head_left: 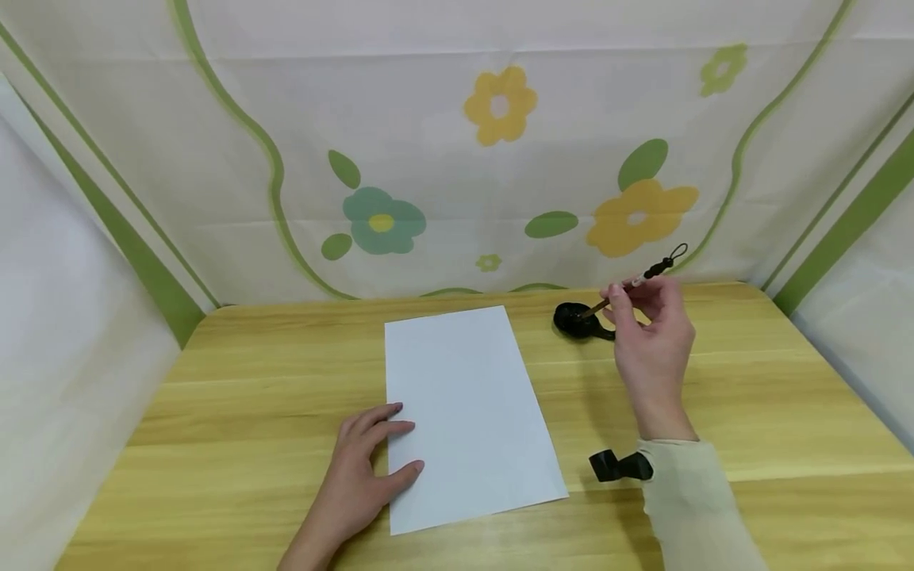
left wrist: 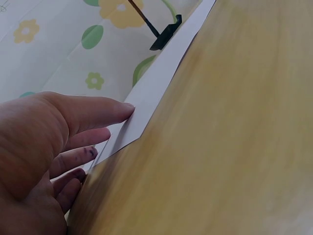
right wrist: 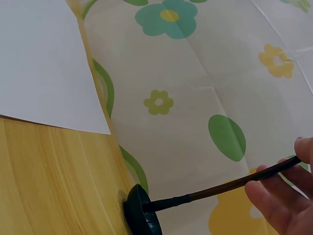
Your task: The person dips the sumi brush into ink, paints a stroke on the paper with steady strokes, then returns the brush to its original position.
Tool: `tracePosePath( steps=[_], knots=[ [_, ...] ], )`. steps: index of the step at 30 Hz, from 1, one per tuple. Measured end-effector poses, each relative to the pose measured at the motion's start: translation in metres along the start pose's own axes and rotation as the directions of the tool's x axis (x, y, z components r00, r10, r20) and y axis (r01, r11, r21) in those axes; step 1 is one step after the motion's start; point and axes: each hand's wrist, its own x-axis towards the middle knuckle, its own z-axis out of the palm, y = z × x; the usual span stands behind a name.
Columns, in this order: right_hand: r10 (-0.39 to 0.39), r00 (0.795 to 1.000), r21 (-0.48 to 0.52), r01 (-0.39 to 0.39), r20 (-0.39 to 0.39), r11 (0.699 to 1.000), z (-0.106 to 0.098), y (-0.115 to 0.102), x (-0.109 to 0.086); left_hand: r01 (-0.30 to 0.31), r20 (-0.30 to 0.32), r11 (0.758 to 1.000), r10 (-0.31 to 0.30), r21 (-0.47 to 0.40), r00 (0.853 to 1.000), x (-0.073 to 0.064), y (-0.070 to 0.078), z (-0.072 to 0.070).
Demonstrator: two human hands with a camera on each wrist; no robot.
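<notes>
A blank white sheet of paper (head_left: 464, 412) lies on the wooden table. My left hand (head_left: 364, 468) rests on its left edge, with spread fingertips touching the sheet; dark smudges mark some fingertips in the left wrist view. My right hand (head_left: 653, 325) pinches a writing brush (right wrist: 230, 186) by its handle, tilted, with a cord loop at the top end. The brush tip dips into a small black ink dish (head_left: 571, 319) shaped like a spoon, right of the paper's far end. The bristles are hidden inside the dish (right wrist: 142, 213).
The wooden table (head_left: 250, 444) ends at a white cloth backdrop (head_left: 443, 143) printed with flowers and leaves, which also rises on both sides. A black strap piece (head_left: 620, 466) sticks out from the right sleeve (head_left: 693, 492).
</notes>
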Motion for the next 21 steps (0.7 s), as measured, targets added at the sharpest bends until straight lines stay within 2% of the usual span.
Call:
tracePosePath(
  steps=[14,21],
  knots=[
    [0.041,0.998,-0.004,-0.041,0.046,0.999,-0.0046,-0.0048,0.0006,0.028,0.002,1.0,-0.028,0.0,1.0,-0.0003,0.0023,0.0011],
    [0.019,0.999,0.088,-0.017,-0.03,0.996,-0.0085,-0.0092,0.0033,0.015,-0.002,1.0,-0.015,-0.005,1.0,-0.0004,0.0012,0.0009]
  ],
)
